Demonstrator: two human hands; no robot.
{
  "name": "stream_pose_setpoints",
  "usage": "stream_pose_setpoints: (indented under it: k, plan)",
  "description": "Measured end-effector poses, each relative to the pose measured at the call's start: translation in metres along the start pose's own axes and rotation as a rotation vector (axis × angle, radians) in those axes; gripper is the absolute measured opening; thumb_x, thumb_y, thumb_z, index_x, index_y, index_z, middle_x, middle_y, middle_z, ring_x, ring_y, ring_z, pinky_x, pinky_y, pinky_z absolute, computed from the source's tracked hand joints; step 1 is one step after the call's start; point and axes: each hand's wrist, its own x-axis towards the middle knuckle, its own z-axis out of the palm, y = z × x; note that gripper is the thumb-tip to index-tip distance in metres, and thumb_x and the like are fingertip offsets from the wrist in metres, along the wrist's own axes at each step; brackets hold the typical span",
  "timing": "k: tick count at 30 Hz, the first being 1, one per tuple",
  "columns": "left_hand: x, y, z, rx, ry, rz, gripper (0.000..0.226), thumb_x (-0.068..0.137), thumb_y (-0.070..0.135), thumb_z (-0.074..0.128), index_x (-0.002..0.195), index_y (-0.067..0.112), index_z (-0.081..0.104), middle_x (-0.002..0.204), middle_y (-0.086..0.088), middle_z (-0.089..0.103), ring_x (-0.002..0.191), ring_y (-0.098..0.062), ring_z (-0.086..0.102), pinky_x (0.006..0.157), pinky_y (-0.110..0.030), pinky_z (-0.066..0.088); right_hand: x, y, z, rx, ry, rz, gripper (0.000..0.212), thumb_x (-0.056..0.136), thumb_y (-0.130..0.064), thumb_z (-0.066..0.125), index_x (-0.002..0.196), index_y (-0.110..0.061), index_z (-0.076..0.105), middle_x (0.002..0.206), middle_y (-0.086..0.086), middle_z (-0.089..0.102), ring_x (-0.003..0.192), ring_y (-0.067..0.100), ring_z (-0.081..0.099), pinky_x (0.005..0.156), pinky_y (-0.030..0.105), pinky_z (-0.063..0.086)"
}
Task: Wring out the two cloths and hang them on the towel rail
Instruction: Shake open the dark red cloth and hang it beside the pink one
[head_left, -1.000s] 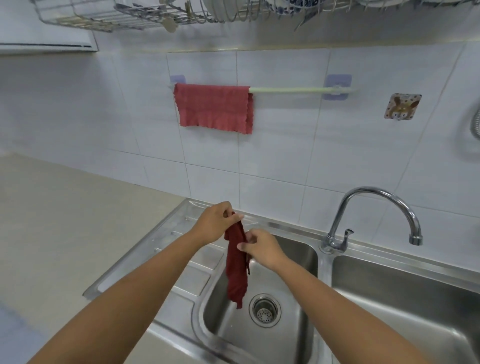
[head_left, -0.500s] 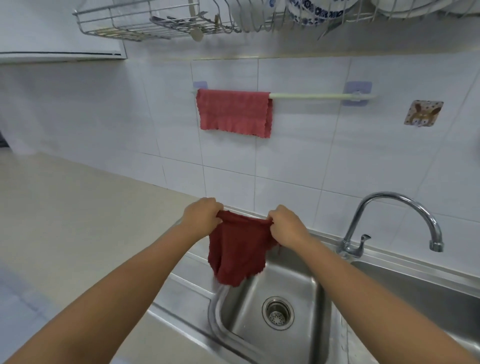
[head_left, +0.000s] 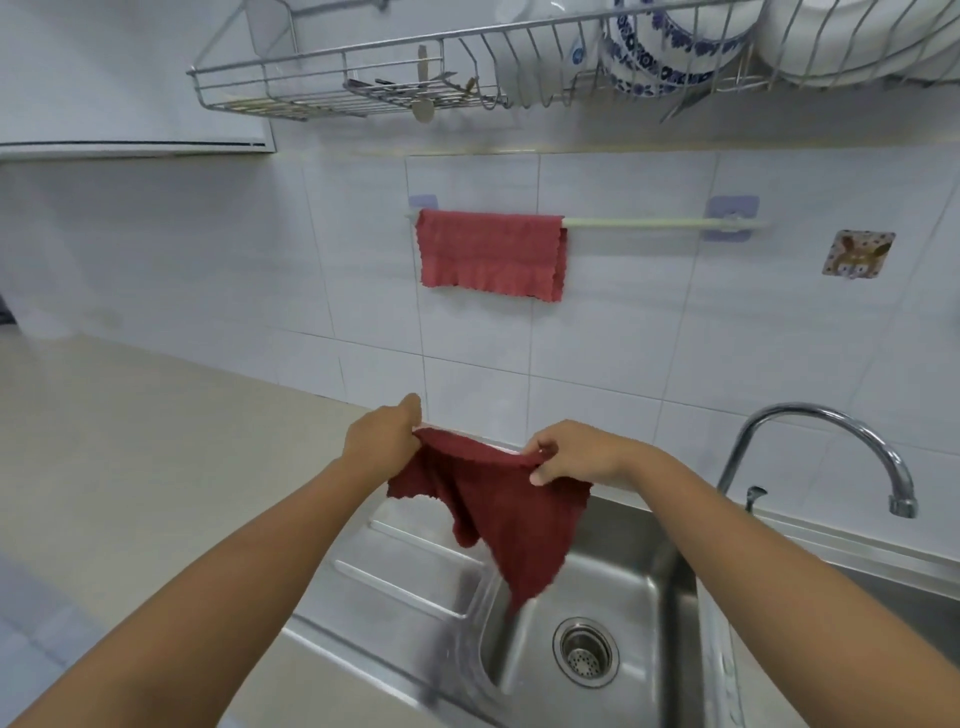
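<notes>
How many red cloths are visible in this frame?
2. A lighter red cloth hangs on the towel rail; a darker red cloth is stretched between the left hand and right hand above the sink.

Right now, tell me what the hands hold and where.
Both hands, left and right, hold the dark red cloth by its top edge, one at each end.

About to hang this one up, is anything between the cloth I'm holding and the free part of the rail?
Nothing visible. The dark cloth faces bare wall tiles below the rail's free right stretch; the lighter cloth covers only its left end.
</notes>
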Motion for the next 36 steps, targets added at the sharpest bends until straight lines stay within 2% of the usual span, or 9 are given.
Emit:
stream_pose_setpoints:
  k: [5, 11, 15, 18, 21, 25, 30, 32, 36]
  plan:
    - [0.005, -0.017, -0.006, 0.040, -0.246, 0.194, 0.027, 0.091, 0.040, 0.058, 0.093, 0.015, 0.069, 0.094, -0.003, 0.065, 0.090, -0.021, 0.060, 0.076, -0.035, 0.047, 0.010, -0.007, -0.002, -0.499, 0.083, 0.122, 0.029, 0.074, 0.003, 0.041, 0.081, -0.008, 0.067, 0.088, 0.010, 0.068, 0.082, 0.027, 0.061, 0.068, 0.031, 0.053]
    - [0.000, -0.039, -0.010, -0.001, -0.451, 0.289, 0.017, 0.090, 0.022, 0.061, 0.089, 0.007, 0.068, 0.071, 0.003, 0.052, 0.077, -0.016, 0.047, 0.059, -0.026, 0.030, 0.024, -0.020, 0.021, -0.300, 0.137, 0.156, 0.025, 0.072, 0.004, 0.036, 0.059, -0.009, 0.052, 0.061, 0.009, 0.055, 0.060, 0.025, 0.054, 0.047, 0.025, 0.040]
    - [0.004, -0.063, -0.008, -0.015, -0.489, 0.287, 0.016, 0.086, 0.021, 0.066, 0.086, 0.006, 0.070, 0.074, -0.003, 0.059, 0.073, -0.016, 0.051, 0.056, -0.018, 0.031, 0.023, -0.033, 0.026, -0.074, 0.122, 0.148, 0.013, 0.075, -0.008, 0.051, 0.062, -0.011, 0.052, 0.059, 0.003, 0.044, 0.053, 0.016, 0.039, 0.043, 0.022, 0.029]
    - [0.006, -0.076, -0.004, -0.090, -0.439, 0.276, 0.017, 0.085, 0.020, 0.066, 0.077, 0.006, 0.067, 0.067, -0.004, 0.057, 0.063, -0.012, 0.049, 0.056, -0.019, 0.033, 0.023, -0.036, 0.023, -0.096, 0.082, 0.102, 0.007, 0.077, -0.015, 0.064, 0.077, -0.010, 0.069, 0.071, 0.002, 0.059, 0.062, 0.014, 0.052, 0.052, 0.023, 0.039]
    - [0.010, -0.093, 0.001, -0.237, -0.381, 0.229, 0.015, 0.084, 0.021, 0.069, 0.088, 0.008, 0.074, 0.083, -0.009, 0.072, 0.077, -0.020, 0.064, 0.074, -0.030, 0.048, 0.026, -0.032, 0.022, -0.124, 0.102, 0.084, 0.003, 0.078, -0.017, 0.073, 0.080, -0.018, 0.072, 0.073, -0.005, 0.064, 0.066, 0.008, 0.057, 0.058, 0.021, 0.043]
    - [0.020, -0.105, 0.003, -0.267, -0.412, 0.219, 0.017, 0.082, 0.023, 0.070, 0.091, 0.008, 0.075, 0.092, -0.012, 0.073, 0.090, -0.027, 0.067, 0.085, -0.040, 0.050, 0.030, -0.028, 0.024, -0.154, 0.074, 0.133, 0.011, 0.080, -0.014, 0.071, 0.076, -0.024, 0.071, 0.070, -0.007, 0.065, 0.066, 0.007, 0.058, 0.059, 0.018, 0.045]
    - [0.047, -0.092, -0.013, -0.164, -0.349, 0.215, 0.021, 0.086, 0.017, 0.067, 0.105, 0.016, 0.076, 0.103, -0.004, 0.075, 0.088, -0.019, 0.067, 0.080, -0.026, 0.051, 0.045, -0.052, 0.010, -0.370, -0.026, 0.231, 0.020, 0.085, -0.005, 0.064, 0.102, -0.008, 0.073, 0.072, -0.004, 0.063, 0.056, 0.002, 0.057, 0.048, 0.014, 0.044]
    - [0.065, -0.083, -0.034, -0.180, -0.212, 0.145, 0.027, 0.088, 0.009, 0.059, 0.109, 0.016, 0.074, 0.104, -0.008, 0.074, 0.081, -0.022, 0.068, 0.076, -0.026, 0.052, 0.063, -0.066, -0.004, -0.491, 0.198, 0.210, 0.026, 0.086, -0.005, 0.059, 0.108, -0.007, 0.072, 0.092, 0.005, 0.071, 0.076, 0.015, 0.062, 0.065, 0.022, 0.047]
    - [0.093, -0.078, -0.075, -0.348, 0.536, 0.160, 0.051, 0.086, -0.001, 0.049, 0.133, 0.018, 0.058, 0.125, -0.012, 0.067, 0.110, -0.032, 0.063, 0.093, -0.040, 0.052, 0.081, -0.096, -0.024, -0.337, 1.214, -0.219, 0.046, 0.084, 0.004, 0.047, 0.118, -0.017, 0.069, 0.121, 0.008, 0.069, 0.111, 0.027, 0.062, 0.094, 0.035, 0.048]
